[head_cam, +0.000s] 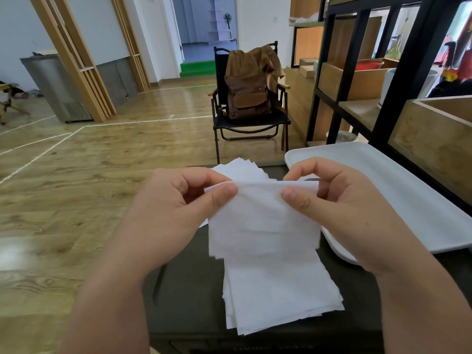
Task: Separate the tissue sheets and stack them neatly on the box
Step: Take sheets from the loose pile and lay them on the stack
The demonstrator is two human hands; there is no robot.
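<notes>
So your left hand (178, 198) and right hand (329, 198) both pinch the tissue sheet's (263, 221) top edge; the neat stack (240, 169) on the box (189, 290) lies at 12 o'clock.

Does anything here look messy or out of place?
Slightly. The far pile of tissues on the dark box is fanned out, corners askew, not squared up. The near pile is only a little tidier.
</notes>
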